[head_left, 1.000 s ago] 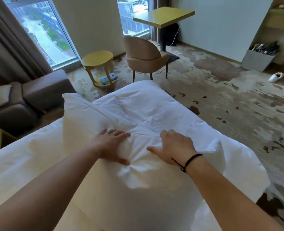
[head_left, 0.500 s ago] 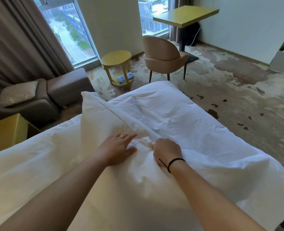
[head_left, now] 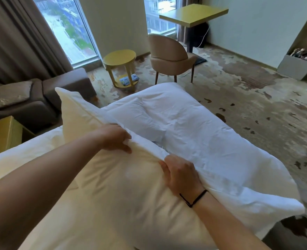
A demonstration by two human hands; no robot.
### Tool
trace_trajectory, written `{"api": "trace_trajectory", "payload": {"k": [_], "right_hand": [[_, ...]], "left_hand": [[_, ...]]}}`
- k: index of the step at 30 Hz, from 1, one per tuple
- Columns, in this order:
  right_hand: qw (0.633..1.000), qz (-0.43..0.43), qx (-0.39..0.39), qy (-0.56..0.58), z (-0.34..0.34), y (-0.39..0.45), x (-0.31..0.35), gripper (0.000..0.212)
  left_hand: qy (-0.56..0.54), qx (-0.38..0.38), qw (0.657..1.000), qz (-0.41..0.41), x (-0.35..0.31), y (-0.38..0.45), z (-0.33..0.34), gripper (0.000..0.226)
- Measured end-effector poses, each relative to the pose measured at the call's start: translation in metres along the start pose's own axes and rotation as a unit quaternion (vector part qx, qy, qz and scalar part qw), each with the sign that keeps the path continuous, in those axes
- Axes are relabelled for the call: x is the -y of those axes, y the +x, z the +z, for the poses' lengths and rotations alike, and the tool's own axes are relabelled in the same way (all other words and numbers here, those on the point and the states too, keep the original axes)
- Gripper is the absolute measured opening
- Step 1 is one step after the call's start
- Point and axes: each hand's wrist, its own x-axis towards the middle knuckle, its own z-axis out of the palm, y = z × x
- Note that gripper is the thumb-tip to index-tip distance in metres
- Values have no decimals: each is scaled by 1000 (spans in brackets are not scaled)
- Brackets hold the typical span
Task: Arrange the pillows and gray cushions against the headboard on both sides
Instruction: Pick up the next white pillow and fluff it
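"Where was the pillow (head_left: 102,177)?"

"Near, on the bed (head_left: 212,138). Left hand (head_left: 115,138) and right hand (head_left: 180,175) gripped its far edge (fingers curled over); loose casing could've slipped, flopping it sideways."

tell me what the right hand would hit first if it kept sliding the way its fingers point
The right hand grips the top edge of the near pillow, fingers pointing up and left along that edge. Going straight on, it would probably meet the left hand gripping the same edge, though depth is uncertain.
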Motion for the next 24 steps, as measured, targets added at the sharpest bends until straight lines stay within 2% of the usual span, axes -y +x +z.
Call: {"api": "trace_trajectory", "payload": {"k": [2,5,8,12,17,20,24], "right_hand": [[1000,-9,1,4,-5,5,5,33],[999,-37,4,15,-11,26,18,34],[994,-106,21,25,-8,59,47,34],[975,-207,73,41,15,109,110,33],[933,-328,123,83,71,151,217,31],[902,-395,135,111,108,152,288,32],[869,-449,165,130,153,124,382,36]], "left_hand": [[-28,-58,998,-5,0,-16,7,41],[-86,-162,982,-31,14,-62,14,45],[-122,-241,960,-77,37,-125,23,43],[-172,-255,931,-194,63,-223,52,53],[-232,-271,867,-348,63,-352,102,58],[-239,-275,826,-430,53,-425,136,62],[-233,-240,788,-516,38,-513,183,64]]}}
